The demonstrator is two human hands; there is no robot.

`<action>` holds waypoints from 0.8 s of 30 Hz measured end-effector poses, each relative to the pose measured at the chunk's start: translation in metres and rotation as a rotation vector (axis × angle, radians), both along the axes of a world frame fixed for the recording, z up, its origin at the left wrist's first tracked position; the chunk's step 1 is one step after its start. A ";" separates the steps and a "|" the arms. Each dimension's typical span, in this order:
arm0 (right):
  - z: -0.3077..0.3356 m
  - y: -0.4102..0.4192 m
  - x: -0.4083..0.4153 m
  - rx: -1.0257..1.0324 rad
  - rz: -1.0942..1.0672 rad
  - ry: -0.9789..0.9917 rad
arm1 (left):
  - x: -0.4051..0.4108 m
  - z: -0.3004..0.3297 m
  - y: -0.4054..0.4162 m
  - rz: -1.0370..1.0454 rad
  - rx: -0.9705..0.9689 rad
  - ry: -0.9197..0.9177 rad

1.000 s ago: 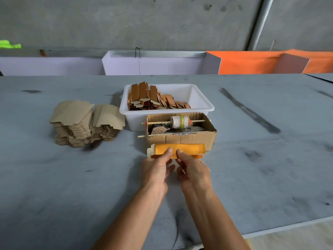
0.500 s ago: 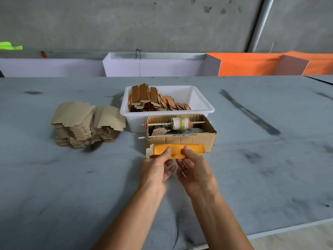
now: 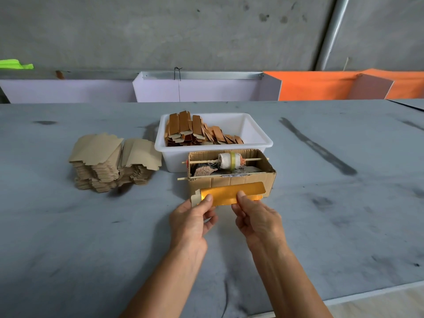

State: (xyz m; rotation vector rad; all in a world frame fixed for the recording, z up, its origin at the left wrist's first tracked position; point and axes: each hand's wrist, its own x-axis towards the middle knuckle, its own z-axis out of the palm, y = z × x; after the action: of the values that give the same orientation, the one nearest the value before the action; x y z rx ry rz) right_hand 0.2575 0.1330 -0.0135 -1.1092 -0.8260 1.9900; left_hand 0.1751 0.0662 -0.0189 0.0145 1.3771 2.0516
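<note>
Step in hand: The person was folding a gold card blank [image 3: 231, 195] into shape. I think the fold was only begun, since the blank looked mostly flat.
Where the blank was: It was held up just off the counter [image 3: 344, 214], right in front of the cardboard box [image 3: 266, 177]. Its shiny gold side faced the camera, and a small pale tab stuck out at its left end.
Left hand: The left hand [image 3: 191, 222] pinched the left end of the blank. Its fingers [image 3: 207, 199] were curled, with the thumb on top.
Right hand: The right hand [image 3: 257, 220] pinched the blank's near edge a bit right of the middle, thumb on the gold side.
Next move: I think the long flap had to be bent along its crease. That would call for a soft, even push, with the left end held firm so the card would not slip or crumple.
Nearby things: A roller [image 3: 229, 161] sat on a stick across the cardboard box. Behind it was a white tub [image 3: 257, 136] with folded brown pieces [image 3: 197, 134]. A stack of flat tan blanks [image 3: 110, 164] lay to the left.
Change from a second ago: The two thumbs had been close together at the middle of the blank. Now they were further apart, and the blank was tipped up, so more gold showed.
</note>
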 end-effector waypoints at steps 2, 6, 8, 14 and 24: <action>0.004 0.004 0.003 -0.032 0.004 0.024 | -0.001 0.002 -0.001 0.009 0.008 -0.008; 0.011 0.009 0.006 -0.010 0.038 0.012 | -0.002 0.005 -0.003 0.014 0.019 -0.019; 0.013 0.008 0.007 0.010 0.068 0.004 | -0.002 0.006 -0.005 0.011 0.027 -0.027; 0.016 0.001 0.004 0.072 0.169 -0.044 | 0.000 0.009 -0.007 -0.015 0.063 -0.052; 0.027 -0.001 -0.012 0.190 0.167 -0.016 | 0.001 0.018 -0.005 -0.033 -0.022 0.014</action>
State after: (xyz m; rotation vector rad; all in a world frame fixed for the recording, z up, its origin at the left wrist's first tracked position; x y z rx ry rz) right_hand 0.2460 0.1323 0.0139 -0.9740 -1.1231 1.9901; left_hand 0.1758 0.0608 -0.0007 0.0418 1.3987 2.0126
